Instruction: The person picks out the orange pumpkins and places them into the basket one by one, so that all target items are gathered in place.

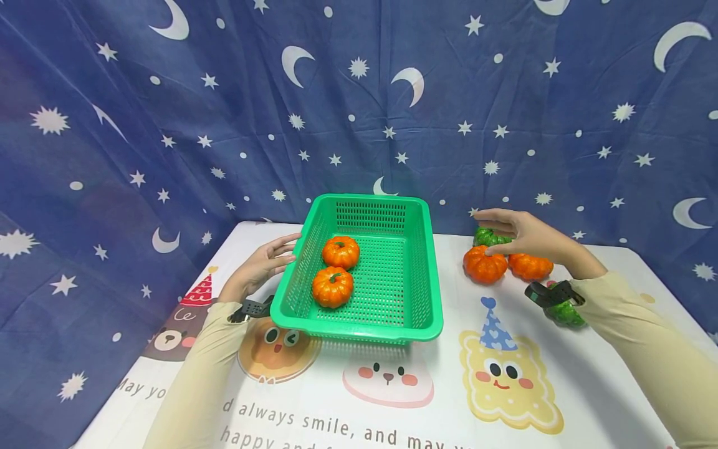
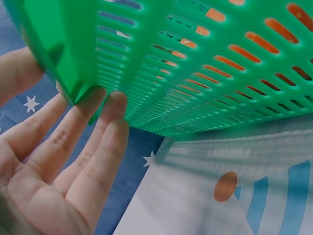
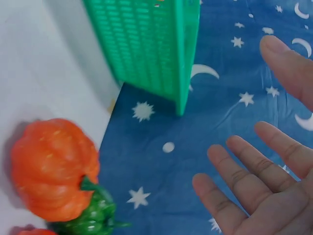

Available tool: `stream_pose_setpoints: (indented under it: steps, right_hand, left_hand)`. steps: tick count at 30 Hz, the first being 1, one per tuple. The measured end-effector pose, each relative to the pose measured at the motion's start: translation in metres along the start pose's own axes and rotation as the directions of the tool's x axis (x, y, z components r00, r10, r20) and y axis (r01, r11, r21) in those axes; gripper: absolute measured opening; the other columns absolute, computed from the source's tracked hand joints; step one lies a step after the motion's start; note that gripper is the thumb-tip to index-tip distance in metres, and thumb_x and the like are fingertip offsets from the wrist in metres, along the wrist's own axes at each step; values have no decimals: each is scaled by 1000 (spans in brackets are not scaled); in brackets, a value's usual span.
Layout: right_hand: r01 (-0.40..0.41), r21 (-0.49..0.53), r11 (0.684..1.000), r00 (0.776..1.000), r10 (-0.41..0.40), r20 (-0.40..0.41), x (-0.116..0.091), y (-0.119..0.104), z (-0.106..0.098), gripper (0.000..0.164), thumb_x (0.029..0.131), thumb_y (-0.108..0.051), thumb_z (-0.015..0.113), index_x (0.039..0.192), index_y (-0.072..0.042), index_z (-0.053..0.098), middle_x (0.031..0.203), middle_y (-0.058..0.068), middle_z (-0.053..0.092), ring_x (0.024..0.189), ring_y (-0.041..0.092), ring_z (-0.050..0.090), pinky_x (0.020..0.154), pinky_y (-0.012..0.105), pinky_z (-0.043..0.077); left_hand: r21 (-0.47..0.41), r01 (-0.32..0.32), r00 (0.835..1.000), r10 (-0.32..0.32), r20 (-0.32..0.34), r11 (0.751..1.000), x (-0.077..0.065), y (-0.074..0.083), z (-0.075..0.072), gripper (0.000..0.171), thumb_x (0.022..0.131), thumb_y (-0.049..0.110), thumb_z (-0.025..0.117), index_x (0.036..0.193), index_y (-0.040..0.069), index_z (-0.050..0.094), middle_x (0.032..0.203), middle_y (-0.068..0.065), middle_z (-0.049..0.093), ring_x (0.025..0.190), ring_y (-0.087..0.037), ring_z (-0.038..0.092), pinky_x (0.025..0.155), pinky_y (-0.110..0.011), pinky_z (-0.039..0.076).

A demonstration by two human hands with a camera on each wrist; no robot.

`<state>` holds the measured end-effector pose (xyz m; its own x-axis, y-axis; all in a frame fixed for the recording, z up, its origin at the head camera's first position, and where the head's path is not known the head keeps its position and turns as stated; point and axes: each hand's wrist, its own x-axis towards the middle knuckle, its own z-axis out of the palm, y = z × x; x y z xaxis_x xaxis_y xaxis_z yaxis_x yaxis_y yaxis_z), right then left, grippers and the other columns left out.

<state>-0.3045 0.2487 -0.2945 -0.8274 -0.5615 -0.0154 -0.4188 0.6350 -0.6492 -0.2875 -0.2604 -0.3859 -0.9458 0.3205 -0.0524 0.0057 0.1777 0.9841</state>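
My left hand (image 1: 260, 265) is at the left side of a green plastic basket (image 1: 356, 329). Its extended fingers (image 2: 90, 161) touch the slotted wall just below the rim. Inside the basket, two small orange pumpkins (image 1: 341, 252) (image 1: 333, 287) lie along the left. My right hand (image 1: 524, 234) hovers over the things at the right, fingers spread and slightly bent, holding nothing. Below it are an orange pumpkin (image 1: 483, 267), a second orange pumpkin (image 1: 530, 267) partly hidden by the hand, and a glossy green ribbed vegetable (image 1: 489, 237) behind them.
Another green ribbed vegetable (image 1: 565, 315) lies under the right wrist, partly covered by the strap (image 1: 541, 294). A white cloth with cartoon prints (image 1: 387, 377) covers the table. A blue curtain (image 1: 359, 162) with moons and stars hangs right behind the table's back edge.
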Motion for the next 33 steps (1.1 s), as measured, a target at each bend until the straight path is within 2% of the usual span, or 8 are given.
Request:
stream_pose_setpoints:
  steps: [5, 10, 14, 17, 26, 29, 31, 33]
  right_hand:
    - [-30, 18, 999, 999, 31, -43, -6, 19, 6, 73, 83, -22, 72, 142, -1, 35, 146, 21, 38, 132, 41, 37, 102, 47, 36]
    - [-68, 47, 997, 994, 72, -79, -12, 36, 14, 74, 83, -21, 72, 143, -1, 33, 146, 23, 37, 133, 41, 36, 102, 47, 36]
    - [-101, 96, 990, 988, 111, -104, -14, 47, 18, 77, 81, -20, 73, 143, 0, 33, 146, 24, 36, 132, 41, 37, 98, 28, 45]
    - [-121, 128, 984, 983, 136, -122, -16, 54, 22, 78, 81, -20, 73, 144, 1, 32, 146, 25, 35, 132, 42, 36, 91, 12, 46]
    - [-132, 204, 970, 958, 178, -226, -21, 69, 37, 76, 85, -22, 70, 144, 2, 29, 147, 26, 33, 133, 44, 33, 83, 1, 41]
    - [-132, 215, 968, 944, 189, -270, -21, 73, 43, 76, 84, -21, 70, 144, 3, 30, 145, 27, 35, 132, 45, 33, 85, 3, 42]
    - [-133, 222, 966, 936, 196, -292, -20, 75, 47, 76, 84, -19, 70, 144, 3, 29, 145, 27, 35, 132, 44, 34, 93, 13, 45]
    - [-132, 229, 964, 929, 201, -310, -19, 78, 51, 77, 84, -17, 71, 144, 4, 27, 145, 29, 35, 132, 45, 34, 101, 28, 42]
  left_hand:
    - [3, -5, 1000, 5, 3, 1000, 0, 0, 0, 63, 94, 7, 53, 150, 9, 24, 149, -22, 31, 125, -20, 44, 111, -51, 29]
    - [1, -7, 1000, 7, 4, 1000, 0, -1, 0, 63, 94, 8, 53, 150, 9, 24, 149, -22, 31, 129, -24, 41, 112, -52, 28]
    - [0, -2, 1000, 2, -2, 1000, 0, -2, 0, 63, 94, 7, 54, 149, 9, 24, 149, -22, 31, 132, -29, 38, 112, -52, 28]
    - [-3, -2, 1000, 2, -2, 1000, 0, -2, -1, 63, 94, 7, 54, 149, 9, 24, 148, -22, 31, 131, -29, 38, 112, -52, 27]
    - [5, -11, 1000, 11, 8, 1000, 1, -2, -1, 62, 94, 7, 52, 150, 10, 24, 148, -21, 31, 122, -14, 46, 111, -51, 29]
    - [4, -7, 1000, 7, 6, 1000, 2, -3, -1, 62, 94, 7, 52, 149, 10, 24, 148, -20, 32, 119, -12, 47, 111, -50, 30]
    - [9, -6, 1000, 6, 8, 1000, 2, -3, -2, 62, 94, 7, 52, 150, 10, 24, 149, -20, 32, 118, -10, 47, 111, -48, 31]
    - [10, -3, 1000, 3, 7, 1000, 2, -3, -2, 62, 94, 8, 53, 150, 11, 24, 149, -20, 32, 117, -8, 48, 110, -46, 33]
